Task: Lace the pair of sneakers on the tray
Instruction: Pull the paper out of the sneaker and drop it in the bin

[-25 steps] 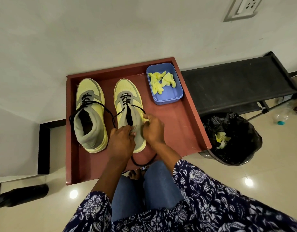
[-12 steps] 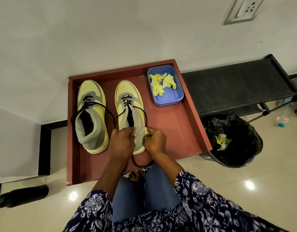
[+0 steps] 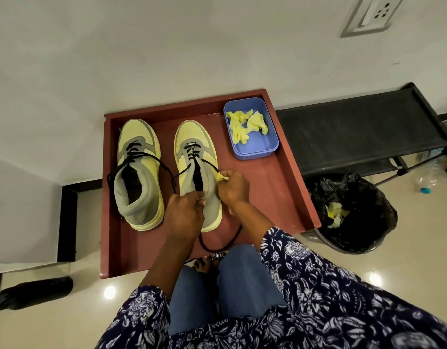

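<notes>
1. Red-brown tray (image 3: 288,197): holds two yellow-and-grey sneakers side by side, toes toward the wall.
2. Left sneaker (image 3: 139,172): partly laced, black lace ends loose.
3. Right sneaker (image 3: 192,152): partly laced; black lace (image 3: 217,244) loops off its heel.
4. Left hand (image 3: 184,215): pinching the right sneaker's collar.
5. Right hand (image 3: 233,186): fingers closed on a yellow scrap at the shoe's side.
6. Blue tub (image 3: 262,147): far right corner of the tray, yellow scraps inside.
</notes>
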### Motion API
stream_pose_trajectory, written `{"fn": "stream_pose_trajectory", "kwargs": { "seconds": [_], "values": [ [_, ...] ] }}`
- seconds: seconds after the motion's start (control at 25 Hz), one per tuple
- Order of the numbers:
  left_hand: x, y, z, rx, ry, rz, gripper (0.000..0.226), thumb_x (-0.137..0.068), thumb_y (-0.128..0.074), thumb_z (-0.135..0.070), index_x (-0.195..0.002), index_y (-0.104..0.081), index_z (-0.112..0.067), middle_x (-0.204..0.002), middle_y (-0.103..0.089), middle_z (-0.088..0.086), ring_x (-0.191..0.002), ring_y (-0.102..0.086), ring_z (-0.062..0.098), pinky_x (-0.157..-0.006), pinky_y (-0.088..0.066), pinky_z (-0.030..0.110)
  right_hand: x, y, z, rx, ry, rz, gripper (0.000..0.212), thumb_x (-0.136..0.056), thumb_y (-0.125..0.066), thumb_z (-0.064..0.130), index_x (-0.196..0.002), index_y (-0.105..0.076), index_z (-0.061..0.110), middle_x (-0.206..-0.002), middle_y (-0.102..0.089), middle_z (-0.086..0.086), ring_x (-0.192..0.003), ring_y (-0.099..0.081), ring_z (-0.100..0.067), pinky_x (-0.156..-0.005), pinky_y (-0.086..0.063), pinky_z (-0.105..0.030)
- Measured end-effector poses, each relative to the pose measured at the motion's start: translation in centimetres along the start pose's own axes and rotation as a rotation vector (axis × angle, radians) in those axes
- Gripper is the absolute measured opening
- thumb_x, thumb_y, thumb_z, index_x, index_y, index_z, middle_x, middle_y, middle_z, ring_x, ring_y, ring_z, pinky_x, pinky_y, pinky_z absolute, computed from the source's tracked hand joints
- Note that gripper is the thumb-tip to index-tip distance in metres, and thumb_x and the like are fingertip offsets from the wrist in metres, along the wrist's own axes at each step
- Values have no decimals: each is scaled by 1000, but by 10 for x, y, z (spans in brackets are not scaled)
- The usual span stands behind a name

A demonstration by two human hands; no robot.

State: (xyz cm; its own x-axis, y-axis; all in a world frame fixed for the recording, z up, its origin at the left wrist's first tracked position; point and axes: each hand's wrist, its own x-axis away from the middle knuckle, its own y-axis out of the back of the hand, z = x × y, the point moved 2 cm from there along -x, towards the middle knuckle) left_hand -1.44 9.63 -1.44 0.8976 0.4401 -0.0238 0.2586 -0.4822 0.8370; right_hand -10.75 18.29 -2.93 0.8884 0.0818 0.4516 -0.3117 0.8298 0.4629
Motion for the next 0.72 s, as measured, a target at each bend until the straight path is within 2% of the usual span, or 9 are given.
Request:
{"fn": "stream_pose_trajectory", "kwargs": {
  "seconds": [0.16, 0.28, 0.36, 0.44, 0.48, 0.6, 0.64, 0.72],
  "values": [
    [-5, 3, 3, 33, 56, 44, 25, -88, -60, -16, -110, -67, -9, -100, -71, 14, -95, -55, 34, -73, -40, 31, 39, -2, -16, 19, 86, -81, 37, -83, -47, -4, -116, -63, 4, -118, -64, -11, -109, -59, -24, -92, -42, -22],
    [-11, 4, 6, 59, 88, 110, 27, -87, -61, -21, -112, -67, -12, -100, -71, 13, -95, -60, 32, -77, -46, 33, 70, -8, -29, 43, 149, -106, 34, -85, -47, -7, -114, -62, 2, -117, -59, -15, -104, -55, -22, -83, -35, -11],
    [-12, 5, 6, 60, 95, 128, 28, -87, -61, -21, -112, -67, -12, -103, -71, 14, -97, -60, 32, -79, -47, 34, 86, -15, -33, 54, 186, -80, 28, -85, -49, -5, -108, -63, 4, -113, -55, -16, -99, -52, -23, -81, -35, -15],
    [-11, 5, 4, 54, 99, 128, 28, -87, -61, -21, -113, -66, -12, -104, -70, 14, -98, -60, 33, -80, -47, 34, 92, -17, -35, -51, 168, -100, 21, -85, -53, -5, -101, -64, 4, -109, -55, -17, -98, -54, -24, -85, -46, -26],
    [-11, 5, 3, 51, 102, 126, 28, -87, -61, -21, -113, -66, -12, -104, -70, 14, -98, -59, 33, -80, -46, 34, 91, -18, -36, -47, 174, -124, 22, -85, -54, -5, -102, -64, 2, -111, -56, -17, -100, -55, -23, -88, -48, -26],
    [-11, 7, 2, 48, 102, 129, 28, -88, -60, -22, -114, -66, -12, -105, -69, 15, -99, -58, 33, -80, -45, 33, 88, -16, -33, -30, 150, -87, 30, -86, -52, -6, -113, -64, 2, -119, -57, -13, -106, -55, -17, -85, -38, -4],
    [-10, 8, 1, 36, 93, 130, 28, -88, -59, -22, -114, -65, -12, -105, -69, 15, -99, -57, 33, -79, -43, 32, 84, -14, -31, -38, 126, -96, 31, -87, -51, -5, -113, -65, 5, -120, -58, -11, -108, -55, -17, -86, -35, -3],
    [-9, 8, 0, 5, 81, 130, 28, -90, -57, -22, -116, -65, -14, -106, -69, 14, -100, -54, 32, -78, -40, 30, 71, -7, -20, -44, 99, -173, 32, -87, -51, -4, -111, -67, 9, -119, -62, -9, -109, -57, -21, -90, -36, -10]
  ]
}}
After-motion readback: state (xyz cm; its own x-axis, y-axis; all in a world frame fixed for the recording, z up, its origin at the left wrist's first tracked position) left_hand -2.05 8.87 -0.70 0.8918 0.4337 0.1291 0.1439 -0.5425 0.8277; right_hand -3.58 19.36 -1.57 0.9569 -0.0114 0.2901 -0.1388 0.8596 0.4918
